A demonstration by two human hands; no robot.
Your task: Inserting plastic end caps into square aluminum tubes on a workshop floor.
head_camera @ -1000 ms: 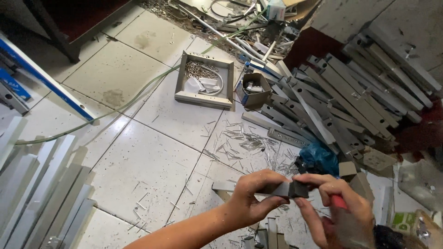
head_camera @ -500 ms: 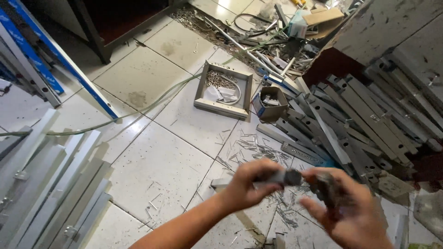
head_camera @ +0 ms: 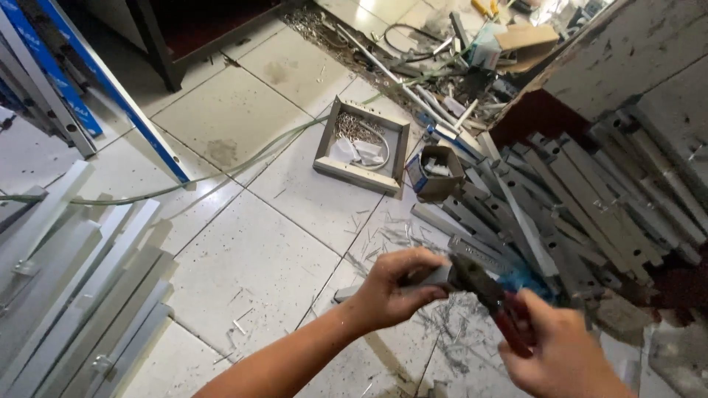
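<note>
White floor tiles [head_camera: 243, 273], dusty and littered with metal slivers, fill a cluttered workshop seen from above. At far left lie flat pale aluminium strips [head_camera: 66, 287], with blue-edged rails [head_camera: 110, 88] leaning behind them. A thin greenish hose [head_camera: 184, 184] snakes across the tiles toward a shallow square metal tray [head_camera: 361, 173] holding small fasteners, and beside it sits a small open cardboard box [head_camera: 435, 173].

Low in the frame, the left hand [head_camera: 394, 287] is closed round a short grey metal piece [head_camera: 435, 276], fingers wrapped over its end, holding it in the air above the floor. Just to its right, the right hand [head_camera: 564, 354] grips the red handles of a pair of pliers [head_camera: 494, 295], whose dark nose meets the end of the piece; the grip is blurred, so how tightly it squeezes cannot be told. At right, a heap of grey aluminium profiles [head_camera: 560, 206] fans out against a scuffed wall.

Judging by its look, the piece is light, rigid and smooth, probably with sharp cut edges; a hold across its flat sides, back from the end in the pliers, seems the safest place to take it.
</note>
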